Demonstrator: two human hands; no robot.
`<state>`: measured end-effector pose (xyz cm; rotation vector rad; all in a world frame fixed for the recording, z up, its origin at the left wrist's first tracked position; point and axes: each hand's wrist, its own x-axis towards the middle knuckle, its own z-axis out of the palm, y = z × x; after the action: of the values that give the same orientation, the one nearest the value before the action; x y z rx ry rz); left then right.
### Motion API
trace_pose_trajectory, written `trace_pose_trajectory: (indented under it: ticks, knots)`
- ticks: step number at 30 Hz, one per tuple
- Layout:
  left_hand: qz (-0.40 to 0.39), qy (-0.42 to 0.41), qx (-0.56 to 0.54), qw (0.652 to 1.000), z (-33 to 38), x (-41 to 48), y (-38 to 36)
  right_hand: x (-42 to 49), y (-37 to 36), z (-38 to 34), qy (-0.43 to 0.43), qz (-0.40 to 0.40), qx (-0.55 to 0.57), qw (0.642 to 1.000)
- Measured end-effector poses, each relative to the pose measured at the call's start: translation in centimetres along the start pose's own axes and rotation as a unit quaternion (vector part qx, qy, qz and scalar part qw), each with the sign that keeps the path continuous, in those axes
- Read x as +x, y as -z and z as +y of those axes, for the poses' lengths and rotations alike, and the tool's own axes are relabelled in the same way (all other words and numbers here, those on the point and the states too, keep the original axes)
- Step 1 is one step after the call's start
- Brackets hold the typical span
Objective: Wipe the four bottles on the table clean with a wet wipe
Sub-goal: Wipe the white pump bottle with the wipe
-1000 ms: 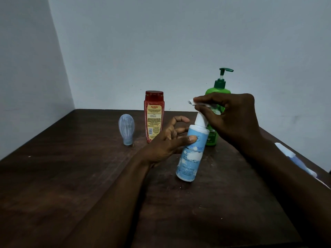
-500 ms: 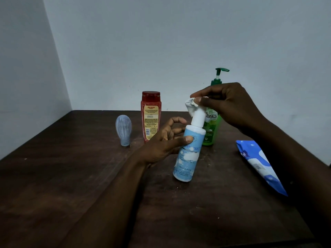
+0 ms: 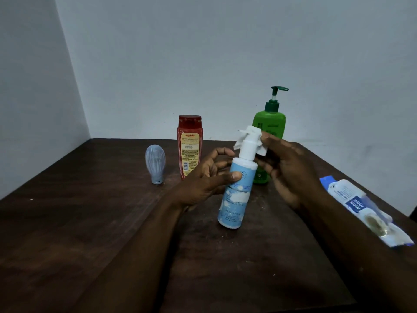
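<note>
My left hand (image 3: 206, 177) grips a light blue bottle (image 3: 235, 199) with a white top, tilted, its base near the table. My right hand (image 3: 291, 172) presses a white wet wipe (image 3: 250, 137) around the bottle's white cap. Behind it stand a green pump bottle (image 3: 272, 123), a red bottle (image 3: 190, 145) with a yellow label, and a small pale blue bulb-shaped bottle (image 3: 155, 166) resting on its cap.
A blue and white wet wipe pack (image 3: 361, 208) lies at the right edge of the dark wooden table (image 3: 90, 222). Pale walls close off the back and the left side.
My right hand has dropped from above the cap to its right side, with the wipe now wrapped round the cap. The view has shifted, showing more of the wipe pack.
</note>
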<state>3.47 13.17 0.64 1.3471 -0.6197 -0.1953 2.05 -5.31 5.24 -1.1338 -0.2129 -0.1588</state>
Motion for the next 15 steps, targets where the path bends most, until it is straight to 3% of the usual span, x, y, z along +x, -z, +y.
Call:
trace_pose_trajectory:
  ticks: [3,9,15]
  knots:
    - [0.012,-0.001,0.0,1.0,-0.1,-0.1,0.2,-1.0,-0.3,1.6,0.022,0.023,-0.009,0.999]
    - [0.044,0.002,-0.024,0.999,-0.4,0.0,0.3,-2.3,0.5,2.8,0.111,0.038,-0.183,0.976]
    - [0.065,-0.016,-0.08,0.994,-0.1,0.2,0.0,-3.4,0.7,3.1,0.177,0.039,-0.22,0.958]
